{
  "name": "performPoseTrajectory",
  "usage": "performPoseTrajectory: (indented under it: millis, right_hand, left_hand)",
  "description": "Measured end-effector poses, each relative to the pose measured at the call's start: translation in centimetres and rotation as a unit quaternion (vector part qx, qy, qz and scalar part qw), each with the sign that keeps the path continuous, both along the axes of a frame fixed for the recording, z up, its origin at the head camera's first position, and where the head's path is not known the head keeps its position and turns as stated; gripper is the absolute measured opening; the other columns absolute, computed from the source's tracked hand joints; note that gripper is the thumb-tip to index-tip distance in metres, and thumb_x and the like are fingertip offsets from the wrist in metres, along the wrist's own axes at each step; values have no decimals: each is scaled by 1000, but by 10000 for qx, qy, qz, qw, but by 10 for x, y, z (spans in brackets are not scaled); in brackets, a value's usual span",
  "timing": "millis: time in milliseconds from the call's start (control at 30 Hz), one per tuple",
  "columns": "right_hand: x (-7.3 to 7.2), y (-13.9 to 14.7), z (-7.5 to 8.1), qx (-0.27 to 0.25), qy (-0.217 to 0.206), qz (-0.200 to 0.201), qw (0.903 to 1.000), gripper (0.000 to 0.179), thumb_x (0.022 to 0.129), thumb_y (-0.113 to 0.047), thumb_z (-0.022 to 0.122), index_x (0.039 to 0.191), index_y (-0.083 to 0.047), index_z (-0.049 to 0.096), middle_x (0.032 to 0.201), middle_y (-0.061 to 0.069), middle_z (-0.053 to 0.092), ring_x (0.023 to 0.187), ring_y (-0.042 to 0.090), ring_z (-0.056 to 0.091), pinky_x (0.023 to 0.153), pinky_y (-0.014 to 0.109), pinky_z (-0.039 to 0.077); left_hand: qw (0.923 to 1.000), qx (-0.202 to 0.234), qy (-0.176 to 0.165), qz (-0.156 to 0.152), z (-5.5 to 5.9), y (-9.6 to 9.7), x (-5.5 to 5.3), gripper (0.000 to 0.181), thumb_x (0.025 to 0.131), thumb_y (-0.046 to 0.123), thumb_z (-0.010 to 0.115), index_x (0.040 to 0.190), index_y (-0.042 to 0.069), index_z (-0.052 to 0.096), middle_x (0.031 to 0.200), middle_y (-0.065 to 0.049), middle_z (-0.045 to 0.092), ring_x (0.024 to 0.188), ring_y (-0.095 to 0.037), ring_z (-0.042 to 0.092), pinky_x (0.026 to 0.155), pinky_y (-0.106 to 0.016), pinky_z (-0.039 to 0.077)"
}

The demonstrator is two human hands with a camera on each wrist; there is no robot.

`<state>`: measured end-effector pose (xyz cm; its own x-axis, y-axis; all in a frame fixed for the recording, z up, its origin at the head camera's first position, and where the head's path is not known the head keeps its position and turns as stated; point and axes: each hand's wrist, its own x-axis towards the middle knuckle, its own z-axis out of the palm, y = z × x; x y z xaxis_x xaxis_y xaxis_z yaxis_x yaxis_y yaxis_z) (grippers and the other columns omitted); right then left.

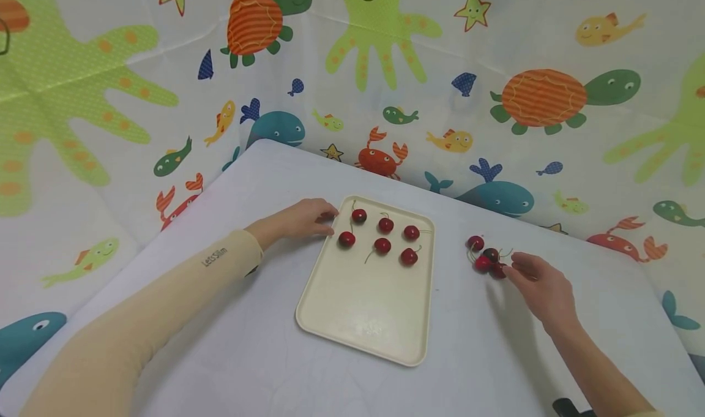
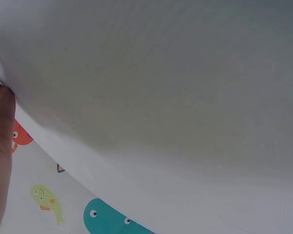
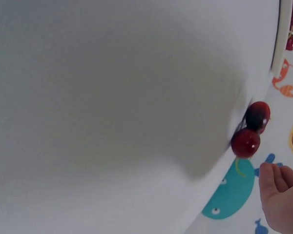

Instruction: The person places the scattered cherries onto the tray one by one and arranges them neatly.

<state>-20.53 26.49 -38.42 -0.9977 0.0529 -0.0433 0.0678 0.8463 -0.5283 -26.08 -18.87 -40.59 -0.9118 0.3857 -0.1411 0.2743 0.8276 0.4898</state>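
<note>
Several dark red cherries with stems lie in two rows on the upper half of a cream rectangular tray point(image 1: 363, 307). My left hand point(image 1: 305, 218) rests at the tray's upper left edge, its fingertips at the rim; the left wrist view shows only part of that hand point(image 2: 1, 131) at its far left. Right of the tray, a small cluster of loose cherries point(image 1: 482, 262) sits on the table. My right hand point(image 1: 545, 288) is just right of this cluster. In the right wrist view, the fingers point(image 3: 267, 178) are near a cherry point(image 3: 245, 143), with a gap between them and nothing held.
A white cloth covers the table point(image 1: 237, 337). Behind it hangs a curtain point(image 1: 341, 108) printed with sea animals, meeting the table's back edge. A black object point(image 1: 567, 408), partly cut off, is below the right forearm at the bottom.
</note>
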Motion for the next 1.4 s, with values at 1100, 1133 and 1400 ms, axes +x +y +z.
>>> performPoseTrajectory:
  millis: [1100,1133,1400]
  right_hand:
    - [-11,12,-17,-194,-692,-146,9973,72,87,-53,52,139,-6,37,134,22,47,123,41,41,93,52,46]
    - [-12,11,-17,-184,-699,-138,9973,72,87,-52,52,139,-5,37,134,22,47,123,42,41,92,52,46]
    - [-15,6,-19,-109,-774,-160,9968,70,88,-49,54,138,-4,38,134,22,46,122,42,39,92,52,46]
  left_hand:
    - [10000,-10,20,3,1,1,0,53,84,30,67,130,10,51,124,-8,55,113,-21,52,100,-37,44]
    - [10000,-21,27,3,1,1,1,53,84,30,67,130,10,51,124,-8,55,113,-21,52,100,-37,44]
    - [10000,-30,41,16,1,1,0,54,83,30,67,130,10,50,125,-8,55,115,-21,51,101,-37,43]
